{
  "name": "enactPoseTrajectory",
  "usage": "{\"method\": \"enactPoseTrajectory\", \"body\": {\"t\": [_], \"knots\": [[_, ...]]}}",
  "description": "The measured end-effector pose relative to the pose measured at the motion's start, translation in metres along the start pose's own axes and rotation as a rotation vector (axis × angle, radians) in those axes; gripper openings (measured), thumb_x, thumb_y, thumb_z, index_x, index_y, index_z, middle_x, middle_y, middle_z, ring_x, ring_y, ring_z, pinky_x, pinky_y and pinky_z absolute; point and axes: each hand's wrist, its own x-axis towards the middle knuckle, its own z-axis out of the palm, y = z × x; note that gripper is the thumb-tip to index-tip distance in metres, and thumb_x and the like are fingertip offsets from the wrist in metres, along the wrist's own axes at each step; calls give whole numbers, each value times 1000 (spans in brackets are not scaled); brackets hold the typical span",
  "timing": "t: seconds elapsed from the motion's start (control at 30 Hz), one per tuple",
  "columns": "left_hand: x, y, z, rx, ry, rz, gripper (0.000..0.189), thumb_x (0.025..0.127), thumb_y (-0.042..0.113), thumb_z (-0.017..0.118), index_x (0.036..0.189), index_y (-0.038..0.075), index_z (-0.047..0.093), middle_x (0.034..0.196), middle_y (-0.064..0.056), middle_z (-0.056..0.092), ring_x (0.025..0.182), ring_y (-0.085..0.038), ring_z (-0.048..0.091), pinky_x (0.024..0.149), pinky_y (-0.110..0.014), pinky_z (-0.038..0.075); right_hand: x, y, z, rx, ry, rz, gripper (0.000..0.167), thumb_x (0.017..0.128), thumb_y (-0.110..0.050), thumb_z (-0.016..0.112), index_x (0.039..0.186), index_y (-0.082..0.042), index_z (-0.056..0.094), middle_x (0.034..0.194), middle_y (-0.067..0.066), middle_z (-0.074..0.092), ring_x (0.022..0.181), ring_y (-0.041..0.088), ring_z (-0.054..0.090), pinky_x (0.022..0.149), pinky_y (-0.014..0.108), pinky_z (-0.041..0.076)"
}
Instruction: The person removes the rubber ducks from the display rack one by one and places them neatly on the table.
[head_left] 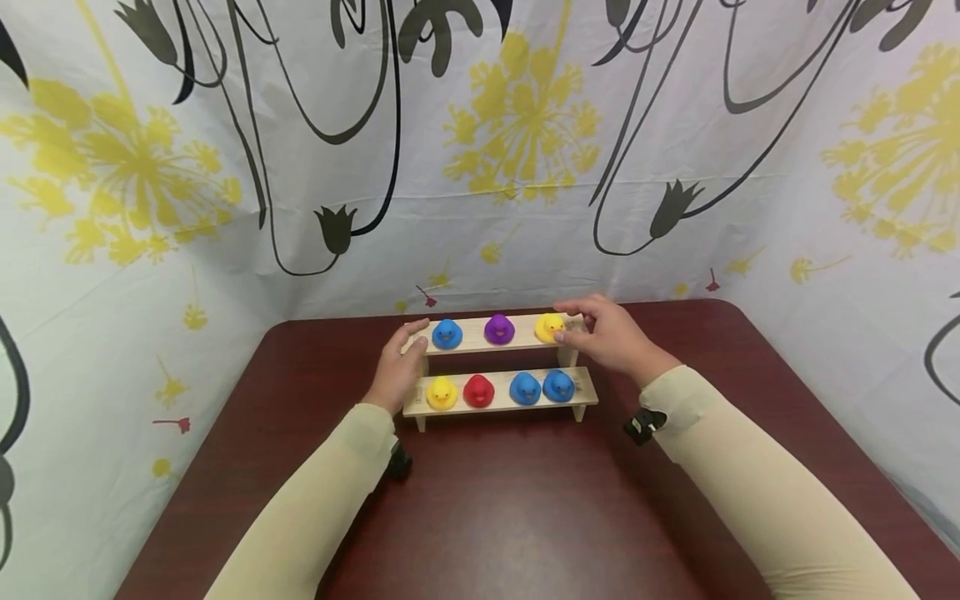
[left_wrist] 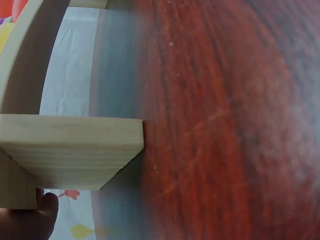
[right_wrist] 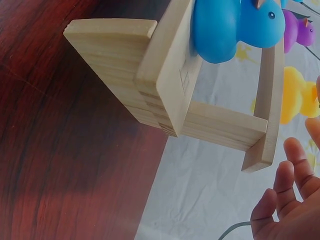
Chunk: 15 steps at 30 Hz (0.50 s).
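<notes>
Fingers of the right hand, head view: thumb and index sit wide around the upper yellow rubbery toy duck, thumb seemingly against it; firm pinch or not, can't tell. Duck is at the right end of the top tier of the pale wooden two-tier rack. Lopsided thumb pressure could roll it off the back or the end. Left hand has thumb and index apart at the top tier's left end, near the upper blue toy duck; can't tell if it grips. A sideways drag there could skid or tip the rack on the dark red-brown desk, taking the purple toy duck along; no rim visible. Same exposure below for the lower yellow toy duck, red toy duck, left blue toy duck and right blue toy duck; blues sit close, so one knock could shift both. Left wrist view: just a bit of hand behind the rack's end foot, hold unreadable; bumping that foot would jolt both tiers. Right wrist view: remaining fingers splay off the tier's end; curling them carelessly could clip the board.
</notes>
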Motion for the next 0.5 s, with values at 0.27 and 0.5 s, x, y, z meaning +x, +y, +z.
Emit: {"method": "enactPoseTrajectory", "body": {"t": [0.27,0.5], "knots": [[2,-2,1,-32,-10,24,39,112,30,48,151,27,56,167,-1,38,158,-28,27,129,-57,20,0,0,1,2,-16,-9,49,96,-24,79,142,-11,67,129,13,62,87,27,47,75,41,42],[0,1,2,-23,1,13,38,112,32,48,149,28,56,166,1,39,156,-29,29,128,-59,21,3,-1,0,-9,-35,-2,47,95,-25,80,138,-11,70,129,13,63,89,26,52,76,39,46]]}}
